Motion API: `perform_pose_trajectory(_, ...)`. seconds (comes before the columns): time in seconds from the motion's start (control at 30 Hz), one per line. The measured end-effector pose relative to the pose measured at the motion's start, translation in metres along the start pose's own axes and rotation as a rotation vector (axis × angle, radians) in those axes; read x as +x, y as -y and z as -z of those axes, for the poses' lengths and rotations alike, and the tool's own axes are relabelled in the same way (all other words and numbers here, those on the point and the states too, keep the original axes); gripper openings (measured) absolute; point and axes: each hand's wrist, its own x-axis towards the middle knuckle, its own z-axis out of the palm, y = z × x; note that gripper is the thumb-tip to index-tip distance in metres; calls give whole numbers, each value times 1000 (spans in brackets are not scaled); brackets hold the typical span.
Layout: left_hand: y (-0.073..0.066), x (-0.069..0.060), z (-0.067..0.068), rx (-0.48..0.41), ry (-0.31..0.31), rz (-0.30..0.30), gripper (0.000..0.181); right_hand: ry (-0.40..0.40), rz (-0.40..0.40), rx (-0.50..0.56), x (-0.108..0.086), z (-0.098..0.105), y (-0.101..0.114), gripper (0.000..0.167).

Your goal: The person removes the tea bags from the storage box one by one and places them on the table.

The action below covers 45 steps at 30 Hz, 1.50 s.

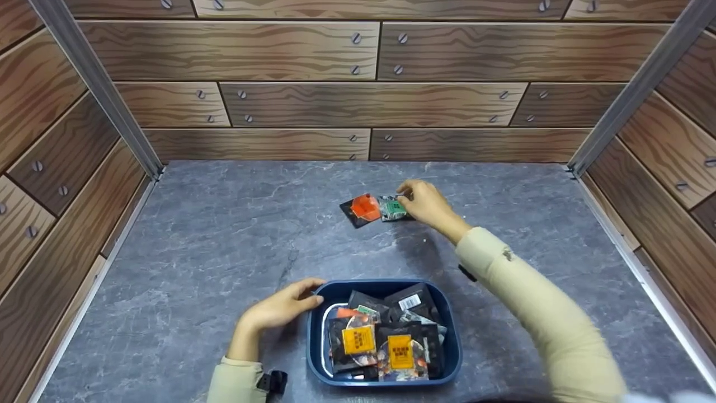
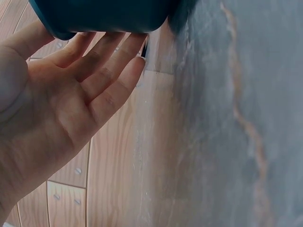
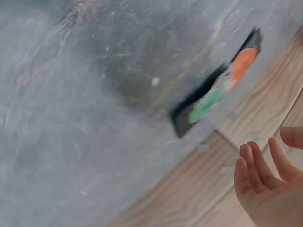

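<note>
Head view: the left hand (image 1: 279, 307) is loosely open, its thumb and fingers resting at the corner of a blue tub (image 1: 311, 338). Dark packets (image 1: 358, 340) fill the tub, to that hand's right. Under the right hand (image 1: 426, 202) lies a green-labelled packet (image 1: 391, 208), with a red-labelled packet (image 1: 363, 209) just left of it.

Left wrist view: the relaxed fingers reach behind the tub.

Right wrist view: the fingers curve gently, half open and empty, apart from both flat packets.
</note>
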Motion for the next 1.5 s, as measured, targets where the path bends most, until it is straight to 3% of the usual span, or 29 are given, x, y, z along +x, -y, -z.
perform_pose_trajectory(0.2, -1, 1, 1, 23, 6, -19, 39, 76, 181, -21, -30, 3, 31, 19)
perform_pose_trajectory(0.37, -1, 0, 1, 41, 3, -19, 39, 133, 395, -70, -56, -5, 51, 15)
perform_pose_trajectory(0.53, -1, -1, 2, 41, 1, -15, 40, 215, 542, -117, -81, -14, 69, 15)
perform_pose_trajectory(0.83, 1, -1, 1, 10, 22, -49, 40, 353, 666, -173, -118, -22, 91, 14)
perform_pose_trajectory(1.1, 1, 0, 1, 11, 27, -47, 40, 474, 759, -199, -138, -28, 95, 14)
perform_pose_trajectory(1.5, 1, -1, 2, 55, 12, -46, 42, 553, 948, -352, -158, -35, 97, 18)
